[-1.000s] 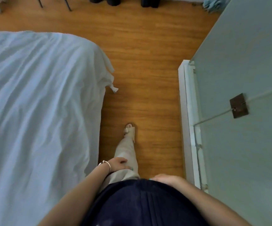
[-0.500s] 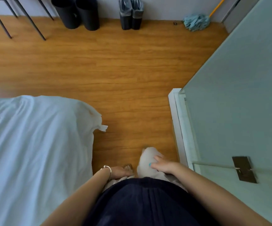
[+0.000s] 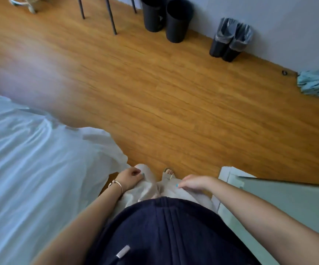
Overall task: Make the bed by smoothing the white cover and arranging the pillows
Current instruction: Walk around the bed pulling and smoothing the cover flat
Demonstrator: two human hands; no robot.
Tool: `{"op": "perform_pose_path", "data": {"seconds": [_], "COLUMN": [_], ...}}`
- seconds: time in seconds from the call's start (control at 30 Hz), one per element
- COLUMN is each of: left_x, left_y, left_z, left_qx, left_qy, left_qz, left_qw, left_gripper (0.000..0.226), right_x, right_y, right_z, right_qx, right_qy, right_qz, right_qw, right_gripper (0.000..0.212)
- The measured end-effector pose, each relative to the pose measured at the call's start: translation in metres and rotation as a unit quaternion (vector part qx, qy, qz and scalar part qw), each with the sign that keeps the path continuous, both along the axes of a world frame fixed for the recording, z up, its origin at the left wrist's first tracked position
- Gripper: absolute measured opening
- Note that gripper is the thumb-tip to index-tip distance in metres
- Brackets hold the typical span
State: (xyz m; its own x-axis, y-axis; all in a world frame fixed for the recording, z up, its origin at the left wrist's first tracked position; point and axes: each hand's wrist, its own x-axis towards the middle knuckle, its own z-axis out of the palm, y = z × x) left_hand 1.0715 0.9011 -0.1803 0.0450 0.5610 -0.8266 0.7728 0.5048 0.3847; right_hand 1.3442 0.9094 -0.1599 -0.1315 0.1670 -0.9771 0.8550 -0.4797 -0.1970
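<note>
The white cover [image 3: 30, 169] fills the left of the view, wrinkled in long folds, with its corner hanging off the bed's foot near my left leg. My left hand [image 3: 131, 176], with a bracelet on the wrist, hangs beside my thigh with loosely curled fingers and holds nothing. My right hand [image 3: 193, 182] hangs relaxed over my right thigh, also holding nothing. Both hands are apart from the cover. No pillows are in view.
Wooden floor [image 3: 174, 102] stretches ahead. Two black bins [image 3: 168, 16] and two lined bins [image 3: 231, 39] stand against the far wall, chair legs [image 3: 110, 16] to their left, a blue mop head [image 3: 317, 85] at right. A frosted glass partition [image 3: 288, 203] stands close on my right.
The view has swung left and forward along the bed's side toward its foot corner. Both hands stay hanging at my thighs, holding nothing.
</note>
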Motion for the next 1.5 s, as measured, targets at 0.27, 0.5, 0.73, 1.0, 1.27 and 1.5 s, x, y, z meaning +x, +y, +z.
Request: {"op": "perform_pose_path", "data": {"seconds": [0.27,0.5,0.73,1.0,1.27,1.5], "left_x": [0.012,-0.046,-0.098,-0.173,-0.281,-0.428], "left_y": [0.144,0.327,0.450,0.630,0.722,0.756], "left_z": [-0.009,-0.008,-0.008,-0.019,0.014,-0.008], "left_qx": [-0.057,-0.006,-0.092,-0.072,0.050,-0.010], "left_qy": [-0.016,-0.068,-0.065,-0.032,-0.051,-0.113], "left_qz": [0.035,0.196,0.203,0.333,0.592,0.632], "left_qw": [0.998,0.978,0.973,0.940,0.802,0.766], "left_gripper": [0.049,0.039,0.043,0.045,0.033,0.030], "right_x": [-0.013,-0.064,-0.160,-0.267,-0.384,-0.549], "right_y": [0.163,0.384,0.598,0.813,0.943,1.009], "right_z": [-0.031,-0.027,-0.003,-0.010,0.002,-0.021], "right_qx": [0.056,0.040,0.117,0.099,0.044,0.020], "right_qy": [-0.041,-0.043,-0.024,0.020,-0.040,-0.075], "right_qz": [0.002,0.109,0.196,0.268,0.361,0.387], "right_qw": [0.998,0.992,0.973,0.958,0.931,0.919], "right_gripper": [0.039,0.040,0.078,0.030,0.045,0.061]}}
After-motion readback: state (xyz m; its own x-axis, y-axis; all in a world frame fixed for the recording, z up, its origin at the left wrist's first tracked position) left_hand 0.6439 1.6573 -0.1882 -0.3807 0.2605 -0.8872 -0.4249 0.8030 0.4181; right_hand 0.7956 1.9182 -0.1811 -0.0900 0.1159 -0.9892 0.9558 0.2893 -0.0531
